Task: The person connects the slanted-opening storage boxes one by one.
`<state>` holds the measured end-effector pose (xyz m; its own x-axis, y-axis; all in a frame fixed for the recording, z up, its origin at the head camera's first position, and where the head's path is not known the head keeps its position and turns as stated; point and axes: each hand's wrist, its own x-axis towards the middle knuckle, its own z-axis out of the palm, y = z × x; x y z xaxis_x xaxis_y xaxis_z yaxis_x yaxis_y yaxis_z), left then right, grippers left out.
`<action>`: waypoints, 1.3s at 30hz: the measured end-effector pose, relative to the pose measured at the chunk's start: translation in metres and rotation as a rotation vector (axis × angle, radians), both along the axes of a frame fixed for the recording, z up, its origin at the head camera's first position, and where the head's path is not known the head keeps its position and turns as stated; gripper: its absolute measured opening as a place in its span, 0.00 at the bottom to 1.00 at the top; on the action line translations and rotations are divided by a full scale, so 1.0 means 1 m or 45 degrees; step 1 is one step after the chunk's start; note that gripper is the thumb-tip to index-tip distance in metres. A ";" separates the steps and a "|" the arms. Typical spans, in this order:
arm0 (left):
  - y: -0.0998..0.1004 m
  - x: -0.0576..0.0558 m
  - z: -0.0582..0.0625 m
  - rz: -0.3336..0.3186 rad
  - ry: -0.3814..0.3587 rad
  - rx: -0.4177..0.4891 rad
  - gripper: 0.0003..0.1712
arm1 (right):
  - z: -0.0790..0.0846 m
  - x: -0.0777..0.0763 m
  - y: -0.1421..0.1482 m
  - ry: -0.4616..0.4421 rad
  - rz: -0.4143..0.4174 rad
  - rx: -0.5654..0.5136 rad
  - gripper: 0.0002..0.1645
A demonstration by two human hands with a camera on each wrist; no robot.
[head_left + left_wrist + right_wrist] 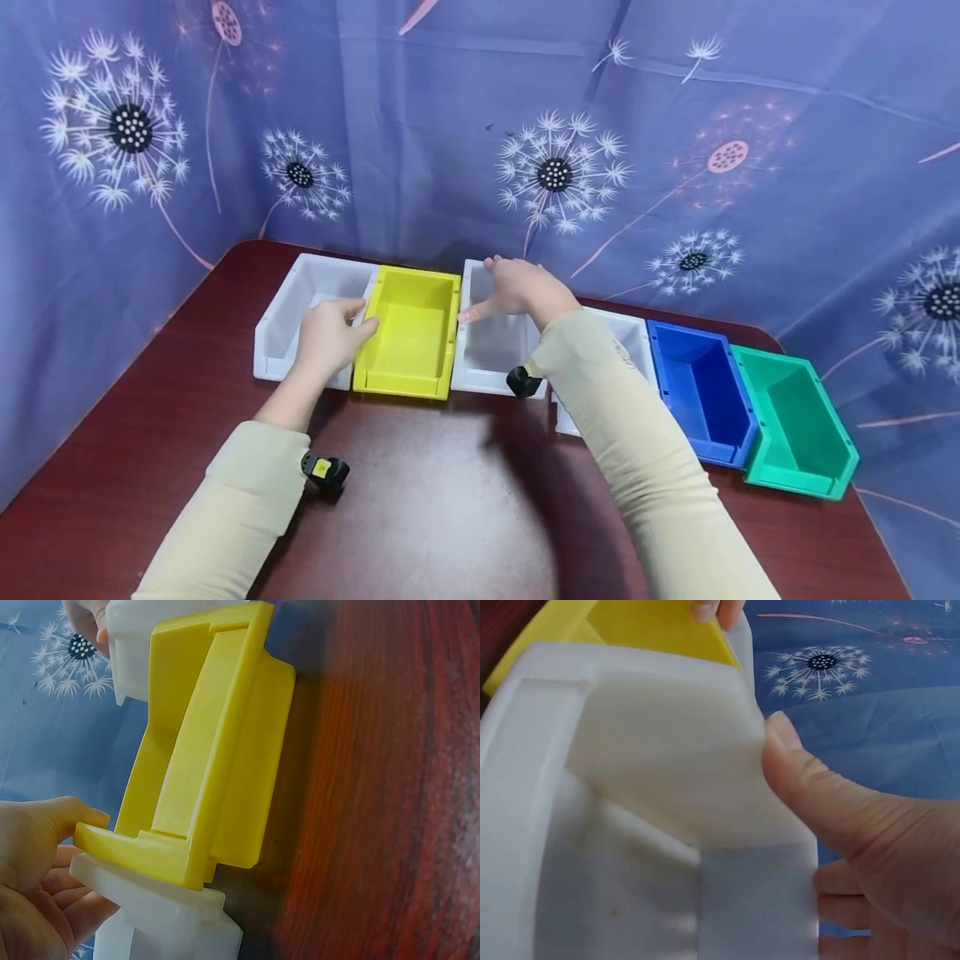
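Note:
Side by side stand a white bin at far left, a yellow bin and a second white bin. My left hand reaches over the left white bin and pinches the yellow bin's left edge where the two meet. In the left wrist view its thumb lies at the yellow rim, fingers curled by the white wall. My right hand grips the second white bin at its back end. Its thumb presses the rim in the right wrist view; the other fingers are partly hidden behind the wall.
Right of these stand a third white bin, partly covered by my right sleeve, a blue bin and a green bin. All are on a dark red wooden table. Behind hangs a blue curtain with dandelion prints.

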<state>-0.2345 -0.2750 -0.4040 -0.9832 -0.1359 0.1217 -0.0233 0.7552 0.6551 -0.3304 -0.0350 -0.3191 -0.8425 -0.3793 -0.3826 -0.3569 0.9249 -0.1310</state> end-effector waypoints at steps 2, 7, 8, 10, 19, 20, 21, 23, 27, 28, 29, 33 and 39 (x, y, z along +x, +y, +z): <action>0.000 0.001 0.000 -0.001 -0.001 -0.004 0.26 | 0.001 0.001 -0.001 -0.003 -0.004 0.007 0.68; -0.003 0.003 -0.001 -0.002 0.011 -0.012 0.26 | 0.002 0.003 -0.006 -0.001 -0.018 0.018 0.69; -0.003 0.004 -0.001 -0.006 0.015 -0.016 0.26 | 0.002 0.004 -0.007 0.002 -0.023 0.020 0.69; -0.003 0.004 0.000 -0.011 0.029 -0.021 0.26 | 0.002 0.005 -0.007 0.002 -0.036 0.021 0.69; 0.001 -0.001 -0.001 -0.013 -0.015 -0.013 0.26 | 0.006 0.004 -0.005 0.026 -0.062 -0.005 0.49; 0.001 -0.002 0.000 -0.010 -0.020 -0.013 0.27 | 0.006 0.003 -0.005 0.029 -0.065 -0.007 0.48; 0.001 -0.003 0.000 -0.008 -0.020 -0.012 0.27 | 0.006 0.002 -0.005 0.031 -0.067 -0.008 0.48; 0.001 -0.005 0.001 -0.006 -0.019 -0.011 0.26 | 0.006 0.000 -0.005 0.041 -0.069 -0.015 0.47; 0.002 -0.007 0.003 -0.004 -0.018 -0.011 0.26 | 0.004 -0.002 -0.006 0.070 -0.079 -0.022 0.45; 0.002 -0.008 0.002 -0.003 -0.019 -0.009 0.26 | 0.003 -0.002 -0.007 0.079 -0.084 -0.022 0.44; 0.002 -0.008 0.002 -0.002 -0.016 -0.006 0.26 | 0.002 -0.002 -0.008 0.086 -0.093 -0.017 0.43; 0.002 -0.006 -0.002 -0.015 -0.026 0.005 0.26 | -0.011 0.001 -0.012 0.022 -0.088 0.056 0.40; 0.002 0.003 -0.004 -0.013 -0.034 0.011 0.27 | -0.028 0.005 -0.015 0.032 -0.104 0.058 0.46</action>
<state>-0.2312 -0.2730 -0.4084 -0.9874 -0.1268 0.0944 -0.0331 0.7497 0.6609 -0.3256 -0.0500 -0.3471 -0.8794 -0.2914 -0.3765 -0.2824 0.9559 -0.0803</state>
